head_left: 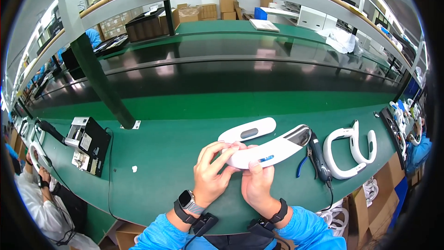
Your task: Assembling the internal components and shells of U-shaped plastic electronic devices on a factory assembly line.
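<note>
Both my hands hold a white curved plastic housing (273, 152) above the green bench. It has a shiny silver end at the upper right and a small blue mark on its side. My left hand (212, 169) pinches its left end with bent fingers. My right hand (259, 183) supports it from below, thumb on the near side by the blue mark. Just beyond lies a white oblong cover (233, 134) with a grey oval window. To the right rest a black electric screwdriver (318, 155) and blue-handled pliers (301, 165), close to the housing's silver end.
White curved frames (334, 162) lie right of the screwdriver. A black boxy device (95, 150) with a cable stands at the left, near another person's hands (44, 173). A dark conveyor (222, 78) runs behind the bench. An open cardboard box (377, 203) with white parts stands lower right.
</note>
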Action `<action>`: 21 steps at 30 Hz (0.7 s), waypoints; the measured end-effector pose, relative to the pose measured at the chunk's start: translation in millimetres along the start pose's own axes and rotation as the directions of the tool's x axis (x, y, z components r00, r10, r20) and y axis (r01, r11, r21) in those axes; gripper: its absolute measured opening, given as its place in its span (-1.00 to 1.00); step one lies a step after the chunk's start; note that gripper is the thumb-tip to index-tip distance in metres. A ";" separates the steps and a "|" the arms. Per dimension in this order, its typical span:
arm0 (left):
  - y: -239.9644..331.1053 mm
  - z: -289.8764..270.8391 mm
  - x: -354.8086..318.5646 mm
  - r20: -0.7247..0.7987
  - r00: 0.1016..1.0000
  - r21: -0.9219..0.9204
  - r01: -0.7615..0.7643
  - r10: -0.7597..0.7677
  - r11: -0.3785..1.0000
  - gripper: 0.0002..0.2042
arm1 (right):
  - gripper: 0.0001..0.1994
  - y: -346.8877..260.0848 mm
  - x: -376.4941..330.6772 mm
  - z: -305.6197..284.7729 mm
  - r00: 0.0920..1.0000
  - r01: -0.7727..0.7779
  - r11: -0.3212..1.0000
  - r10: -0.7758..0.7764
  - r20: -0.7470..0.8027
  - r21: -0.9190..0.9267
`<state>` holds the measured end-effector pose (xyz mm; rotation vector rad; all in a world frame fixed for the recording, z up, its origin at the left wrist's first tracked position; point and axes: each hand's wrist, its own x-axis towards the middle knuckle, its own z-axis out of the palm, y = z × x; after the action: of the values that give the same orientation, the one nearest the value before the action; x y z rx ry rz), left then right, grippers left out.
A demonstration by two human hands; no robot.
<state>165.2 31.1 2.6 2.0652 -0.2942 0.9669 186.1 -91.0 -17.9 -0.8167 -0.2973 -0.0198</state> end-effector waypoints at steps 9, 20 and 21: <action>-0.4 0.2 2.3 0.009 1.000 -0.056 -0.007 0.008 0.998 -0.52 | -0.60 -2.2 0.3 2.7 0.994 0.064 0.998 -0.063 0.092 -0.004; -7.2 -0.6 0.9 0.054 0.998 -0.065 0.024 -0.020 0.998 -0.51 | -0.62 -3.1 1.3 7.5 0.999 -0.003 1.000 0.002 0.037 0.031; -5.8 -0.3 1.8 0.060 0.998 -0.065 0.025 -0.021 0.998 -0.51 | -0.62 -3.1 1.6 6.4 0.999 -0.002 1.000 0.001 0.035 0.030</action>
<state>169.2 35.2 0.6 2.0350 -0.3284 0.8723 185.6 -88.4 -11.1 -0.7880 -0.3297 0.0002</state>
